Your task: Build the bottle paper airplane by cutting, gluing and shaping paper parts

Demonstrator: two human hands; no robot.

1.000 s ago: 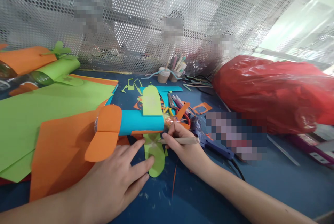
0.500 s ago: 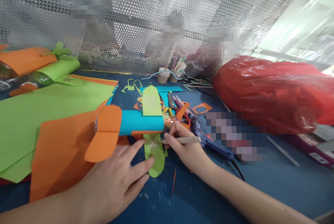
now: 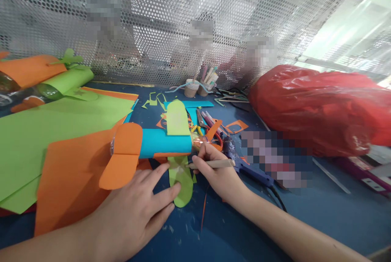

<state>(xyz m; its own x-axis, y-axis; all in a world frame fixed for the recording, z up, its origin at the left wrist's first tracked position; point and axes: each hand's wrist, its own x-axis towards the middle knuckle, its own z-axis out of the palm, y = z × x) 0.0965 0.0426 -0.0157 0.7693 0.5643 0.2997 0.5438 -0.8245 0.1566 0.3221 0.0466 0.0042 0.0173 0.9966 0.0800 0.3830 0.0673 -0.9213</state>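
Note:
A plastic-bottle model plane (image 3: 161,143) lies across the table, wrapped in blue foam or card, with an orange propeller (image 3: 124,148) at its left end. One green wing (image 3: 177,117) points away from me. The other green wing (image 3: 183,194) lies toward me, under the fingertips of my left hand (image 3: 143,199), whose fingers are spread. My right hand (image 3: 216,168) grips a pale pen (image 3: 221,164), its tip resting on or just over the near wing beside the blue body. Orange tail pieces (image 3: 215,129) stick out at the right end.
Green sheets (image 3: 58,125) and an orange sheet (image 3: 73,176) cover the left side, below two more bottle models (image 3: 33,70). Scissors (image 3: 200,119), a blue glue gun (image 3: 255,174) and scraps lie right of the plane. Behind stand pen cups (image 3: 191,89); a red plastic bag (image 3: 317,109) bulges at right.

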